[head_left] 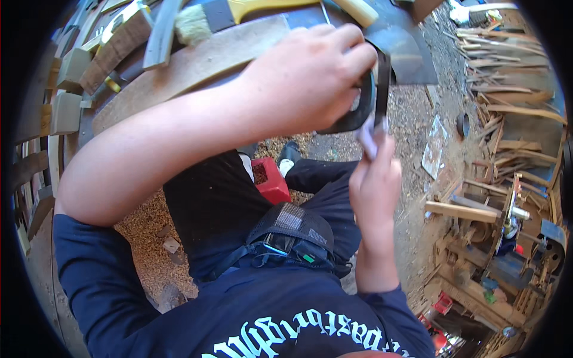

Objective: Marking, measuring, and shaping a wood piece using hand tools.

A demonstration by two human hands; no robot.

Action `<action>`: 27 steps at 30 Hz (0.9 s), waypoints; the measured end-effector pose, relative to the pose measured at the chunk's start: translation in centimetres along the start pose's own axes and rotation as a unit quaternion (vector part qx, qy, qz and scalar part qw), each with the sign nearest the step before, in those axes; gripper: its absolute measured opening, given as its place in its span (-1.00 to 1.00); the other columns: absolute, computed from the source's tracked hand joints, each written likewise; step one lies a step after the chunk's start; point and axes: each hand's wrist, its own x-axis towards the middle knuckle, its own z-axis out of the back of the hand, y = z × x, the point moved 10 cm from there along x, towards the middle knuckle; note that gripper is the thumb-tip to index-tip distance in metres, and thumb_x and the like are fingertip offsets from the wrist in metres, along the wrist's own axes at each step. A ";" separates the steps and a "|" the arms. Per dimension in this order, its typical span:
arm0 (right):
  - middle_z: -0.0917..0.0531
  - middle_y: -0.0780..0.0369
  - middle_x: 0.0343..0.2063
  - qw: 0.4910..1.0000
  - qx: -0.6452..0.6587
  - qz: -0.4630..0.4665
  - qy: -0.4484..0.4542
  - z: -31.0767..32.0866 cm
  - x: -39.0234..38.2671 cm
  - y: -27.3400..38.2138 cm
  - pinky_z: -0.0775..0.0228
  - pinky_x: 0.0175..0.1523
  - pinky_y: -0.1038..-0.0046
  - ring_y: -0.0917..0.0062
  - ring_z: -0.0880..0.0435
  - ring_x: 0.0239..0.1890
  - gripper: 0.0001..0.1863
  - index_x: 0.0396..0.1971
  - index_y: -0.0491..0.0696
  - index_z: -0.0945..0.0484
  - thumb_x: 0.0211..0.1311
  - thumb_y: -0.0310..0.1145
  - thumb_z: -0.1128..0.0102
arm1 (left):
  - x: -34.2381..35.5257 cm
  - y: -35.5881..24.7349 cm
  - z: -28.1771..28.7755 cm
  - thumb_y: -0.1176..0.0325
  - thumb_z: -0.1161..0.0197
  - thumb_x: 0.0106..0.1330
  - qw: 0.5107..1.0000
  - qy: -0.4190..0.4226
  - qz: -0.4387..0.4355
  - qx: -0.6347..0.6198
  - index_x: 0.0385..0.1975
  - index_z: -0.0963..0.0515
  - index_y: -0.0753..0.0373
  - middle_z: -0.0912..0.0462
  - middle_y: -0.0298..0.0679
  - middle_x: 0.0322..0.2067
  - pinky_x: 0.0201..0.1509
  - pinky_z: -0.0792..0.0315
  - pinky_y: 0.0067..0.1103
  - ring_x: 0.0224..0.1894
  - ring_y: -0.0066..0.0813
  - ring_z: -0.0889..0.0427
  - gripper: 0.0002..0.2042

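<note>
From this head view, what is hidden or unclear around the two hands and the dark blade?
- Dark curved blade: its near part is covered by the left hand.
- Small pale piece at the right hand: blurred, kind unclear.
- Contact between piece and blade: too blurred to tell.
- Workbench: cut off by the top rim.

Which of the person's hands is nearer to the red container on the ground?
Right. The right hand is just right of the red container, pressing a small pale piece to the dark curved blade. The left hand grips that blade higher up.
</note>
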 end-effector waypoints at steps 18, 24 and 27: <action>-0.73 -0.01 -0.39 0.997 0.082 0.002 0.007 -1.0 0.3 -0.8 -0.51 -0.27 0.08 0.03 -0.74 -0.37 -0.56 0.04 -0.13 -0.41 0.11 -0.62 -0.18 | -1.0 0.2 0.8 0.41 -0.37 0.16 0.999 -0.027 -0.014 0.009 -0.01 -0.50 0.20 -0.53 -0.13 -0.09 -0.01 -0.50 -0.29 -0.04 -0.06 -0.60 -0.63; -0.72 -0.03 -0.36 0.999 0.048 0.009 -0.010 0.1 -1.6 -1.2 -0.55 -0.32 0.12 0.04 -0.74 -0.39 -0.38 0.22 -0.13 -0.37 0.07 -0.66 -0.16 | -0.9 0.2 0.7 0.41 -0.38 0.16 1.000 -0.015 -0.009 0.019 -0.01 -0.50 0.21 -0.53 -0.14 -0.08 0.02 -0.49 -0.30 -0.04 -0.08 -0.60 -0.62; -0.69 -0.03 -0.46 1.000 -0.008 -0.002 0.005 -0.3 -0.7 -0.5 -0.51 -0.40 0.06 0.02 -0.72 -0.45 -0.52 0.10 -0.18 -0.39 0.12 -0.60 -0.17 | -0.6 -0.2 0.5 0.40 -0.37 0.17 1.000 -0.022 -0.017 0.008 -0.01 -0.50 0.22 -0.52 -0.14 -0.10 0.01 -0.49 -0.30 -0.03 -0.09 -0.59 -0.63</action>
